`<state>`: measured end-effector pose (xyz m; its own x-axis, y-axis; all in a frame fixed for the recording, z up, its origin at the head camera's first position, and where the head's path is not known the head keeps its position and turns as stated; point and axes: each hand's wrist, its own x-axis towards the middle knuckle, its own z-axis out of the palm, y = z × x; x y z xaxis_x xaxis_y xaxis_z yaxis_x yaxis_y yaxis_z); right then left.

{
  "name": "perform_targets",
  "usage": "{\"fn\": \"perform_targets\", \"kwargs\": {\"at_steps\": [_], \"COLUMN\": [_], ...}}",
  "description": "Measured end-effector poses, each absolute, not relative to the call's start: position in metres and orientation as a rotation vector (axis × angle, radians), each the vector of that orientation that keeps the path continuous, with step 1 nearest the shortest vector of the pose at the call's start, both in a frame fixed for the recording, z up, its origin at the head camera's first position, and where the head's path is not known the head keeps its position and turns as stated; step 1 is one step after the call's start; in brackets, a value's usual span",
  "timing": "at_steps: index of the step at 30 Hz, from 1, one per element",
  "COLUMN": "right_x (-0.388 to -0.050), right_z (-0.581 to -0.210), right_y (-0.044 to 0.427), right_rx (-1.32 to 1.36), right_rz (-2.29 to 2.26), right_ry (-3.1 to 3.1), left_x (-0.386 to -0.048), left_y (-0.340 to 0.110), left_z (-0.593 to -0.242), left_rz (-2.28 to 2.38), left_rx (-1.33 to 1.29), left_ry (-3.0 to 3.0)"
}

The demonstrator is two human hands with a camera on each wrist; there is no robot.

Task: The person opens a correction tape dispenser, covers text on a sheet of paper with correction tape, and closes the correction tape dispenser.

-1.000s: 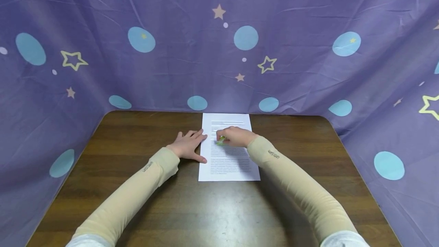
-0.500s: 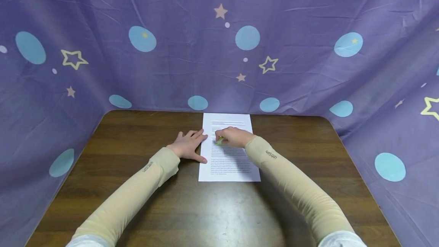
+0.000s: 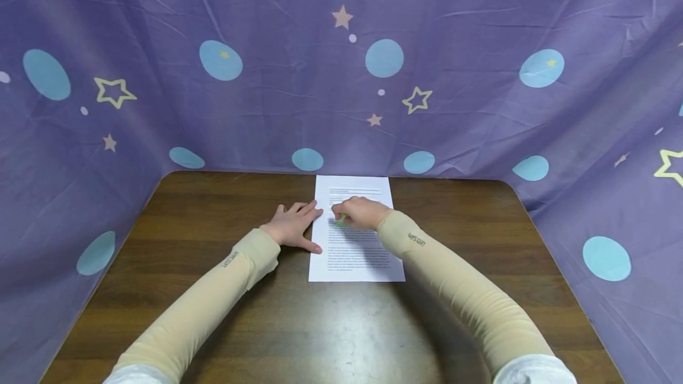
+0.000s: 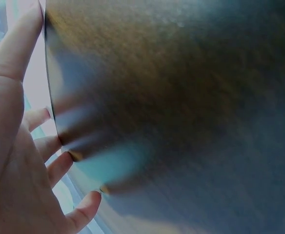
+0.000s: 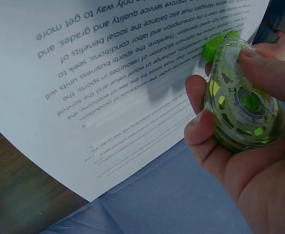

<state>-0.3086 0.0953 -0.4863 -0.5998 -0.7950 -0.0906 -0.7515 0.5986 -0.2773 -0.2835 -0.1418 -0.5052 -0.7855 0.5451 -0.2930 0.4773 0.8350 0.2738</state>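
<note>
A printed sheet of white paper [image 3: 354,253] lies flat on the brown table. My right hand [image 3: 363,213] is over its upper half, gripping a clear and green correction tape dispenser [image 5: 247,105] between thumb and curled fingers. The dispenser's bright green tip end [image 5: 218,46] points at the printed lines; whether it touches them I cannot tell. At the sheet's left edge my left hand [image 3: 293,227] rests with fingers spread, thumb and some fingertips on the paper. In the left wrist view, the left hand's fingers [image 4: 59,168] reach straight out and hold nothing.
The wooden table [image 3: 213,289] extends around the sheet on both sides and in front. A purple curtain [image 3: 267,76] with stars and blue dots hangs behind and at both sides, close to the sheet's far edge.
My right hand has slid slightly left across the page with the correction tape dispenser in its grip. The left hand and the sheet have stayed in place.
</note>
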Motion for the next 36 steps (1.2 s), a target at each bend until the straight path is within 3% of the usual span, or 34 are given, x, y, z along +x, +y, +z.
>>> {"fn": "perform_targets", "kwargs": {"at_steps": [36], "right_x": [-0.304], "right_z": [-0.486], "right_y": [0.123], "right_rx": [-1.295], "right_rz": [-0.351], "right_ry": [2.657], "left_x": [-0.282], "left_y": [-0.141], "left_z": [-0.505], "left_rz": [0.282], "left_rx": [0.751], "left_ry": [2.650]}}
